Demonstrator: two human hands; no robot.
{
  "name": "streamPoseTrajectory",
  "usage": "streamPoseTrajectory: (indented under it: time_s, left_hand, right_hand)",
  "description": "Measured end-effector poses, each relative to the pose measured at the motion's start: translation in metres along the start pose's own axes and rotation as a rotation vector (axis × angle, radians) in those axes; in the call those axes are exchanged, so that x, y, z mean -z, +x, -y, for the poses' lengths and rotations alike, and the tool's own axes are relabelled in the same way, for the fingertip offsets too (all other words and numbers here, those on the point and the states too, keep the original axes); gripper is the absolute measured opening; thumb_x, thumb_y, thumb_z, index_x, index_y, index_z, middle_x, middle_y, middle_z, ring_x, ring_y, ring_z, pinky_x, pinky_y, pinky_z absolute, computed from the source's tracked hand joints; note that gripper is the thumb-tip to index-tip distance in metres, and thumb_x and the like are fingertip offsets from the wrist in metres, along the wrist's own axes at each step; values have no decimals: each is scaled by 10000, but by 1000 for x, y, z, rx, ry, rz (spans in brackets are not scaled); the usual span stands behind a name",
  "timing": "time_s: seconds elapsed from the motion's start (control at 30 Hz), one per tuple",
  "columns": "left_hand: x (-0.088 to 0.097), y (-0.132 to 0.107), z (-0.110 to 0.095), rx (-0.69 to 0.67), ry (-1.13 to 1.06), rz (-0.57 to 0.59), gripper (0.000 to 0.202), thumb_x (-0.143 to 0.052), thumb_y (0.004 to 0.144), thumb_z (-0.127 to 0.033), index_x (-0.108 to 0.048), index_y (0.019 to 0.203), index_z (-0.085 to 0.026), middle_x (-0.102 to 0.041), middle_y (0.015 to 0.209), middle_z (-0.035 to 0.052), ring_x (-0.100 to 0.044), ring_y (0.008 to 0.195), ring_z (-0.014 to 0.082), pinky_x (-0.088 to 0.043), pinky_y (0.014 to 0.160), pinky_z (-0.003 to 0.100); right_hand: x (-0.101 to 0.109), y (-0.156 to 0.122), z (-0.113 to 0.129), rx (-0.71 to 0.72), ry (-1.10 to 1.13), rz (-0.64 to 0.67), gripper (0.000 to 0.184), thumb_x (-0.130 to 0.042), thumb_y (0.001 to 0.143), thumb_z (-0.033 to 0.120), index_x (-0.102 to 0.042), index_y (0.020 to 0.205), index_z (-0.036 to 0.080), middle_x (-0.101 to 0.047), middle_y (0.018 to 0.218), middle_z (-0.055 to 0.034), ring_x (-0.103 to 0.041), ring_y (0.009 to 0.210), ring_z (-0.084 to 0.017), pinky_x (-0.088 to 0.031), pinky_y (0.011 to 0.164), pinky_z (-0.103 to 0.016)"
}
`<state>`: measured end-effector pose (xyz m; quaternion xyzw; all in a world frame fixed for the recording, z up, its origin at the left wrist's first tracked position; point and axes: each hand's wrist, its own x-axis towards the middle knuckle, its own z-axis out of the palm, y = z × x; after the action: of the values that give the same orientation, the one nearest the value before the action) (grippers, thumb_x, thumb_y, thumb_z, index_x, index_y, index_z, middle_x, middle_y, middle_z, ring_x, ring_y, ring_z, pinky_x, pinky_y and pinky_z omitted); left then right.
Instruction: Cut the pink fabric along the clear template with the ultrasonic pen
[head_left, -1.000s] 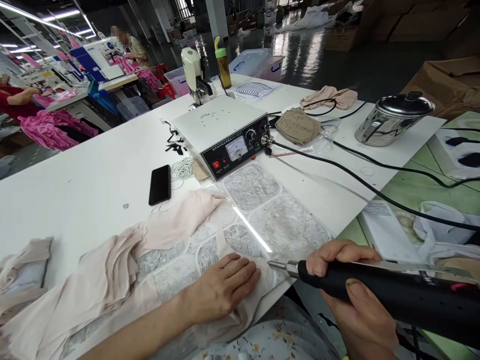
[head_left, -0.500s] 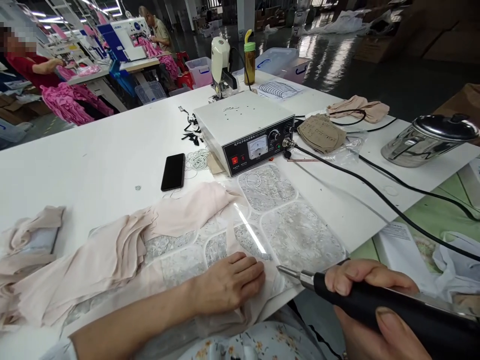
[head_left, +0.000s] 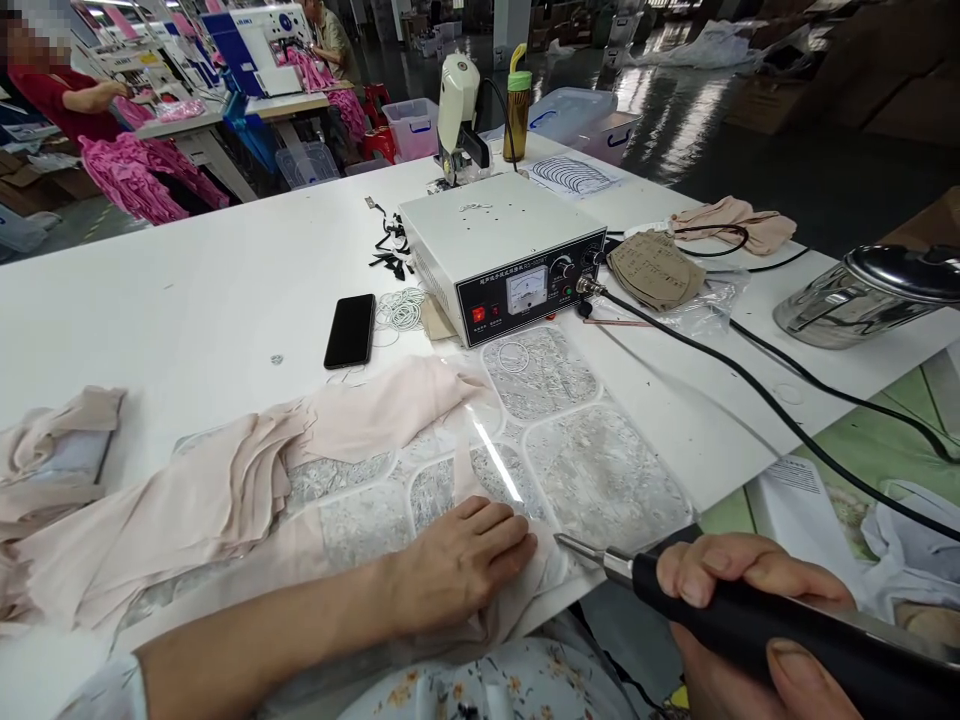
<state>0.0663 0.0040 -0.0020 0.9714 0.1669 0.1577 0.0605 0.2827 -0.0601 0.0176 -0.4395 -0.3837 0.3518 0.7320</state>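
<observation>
My left hand (head_left: 457, 565) lies flat, fingers together, on pale pink fabric (head_left: 225, 500) spread over a clear patterned mat (head_left: 600, 470) at the table's near edge. My right hand (head_left: 750, 620) is wrapped round a black handheld tool (head_left: 787, 635). The tool's thin metal tip (head_left: 577, 546) points left, close to my left fingertips and the fabric's edge. A black cable (head_left: 750, 390) runs from a white control box (head_left: 502, 250) with a dial and knobs toward the tool.
A black phone (head_left: 349, 330) and a coil of white cord (head_left: 401, 310) lie left of the box. Folded pink cloth (head_left: 52, 450) sits far left. A steel kettle (head_left: 862, 295), tan fabric pieces (head_left: 656, 268) and a bottle (head_left: 516, 115) stand behind. People sew at far tables.
The view has shifted slightly, so everything sits a little further right and lower in frame. The tool tip stays near my left fingertips; both hands hold their positions.
</observation>
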Motion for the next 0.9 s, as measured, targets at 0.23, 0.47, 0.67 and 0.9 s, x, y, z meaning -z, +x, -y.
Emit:
streamPoseTrajectory:
  time_s: [0.23,0.47,0.67,0.9]
  left_hand:
    - [1,-2,-2,20,3,-14,241,-377,996,-90,-584,1117,-68,-626,1053,116,-568,960,205,-488,824,331]
    - [-3,-3,-4,5,27,-25,255,-370,991,-94,-585,1122,-52,-629,1052,132,-575,951,218,-494,810,346]
    - [-2,-3,-5,9,37,-20,252,-380,982,-103,-580,1122,-45,-623,1050,141,-585,957,227,-496,806,353]
    - [-4,-6,-8,23,57,-32,277,-354,990,-105,-586,1133,-51,-629,1082,149,-585,984,224,-494,839,351]
  right_hand:
    - [-1,0,1,-9,19,-14,105,-554,821,335,-549,811,231,-444,727,-14,-447,613,-149,-408,533,-330]
    - [-7,3,2,-40,73,-28,116,-571,801,341,-544,803,228,-449,765,-19,-447,608,-140,-433,533,-338]
    - [-7,7,-10,23,126,110,114,-580,801,306,-567,863,211,-473,782,-21,-496,616,-140,-477,530,-341]
    - [-13,9,-10,42,108,126,71,-572,820,290,-566,850,225,-475,762,-14,-505,603,-141,-485,520,-333]
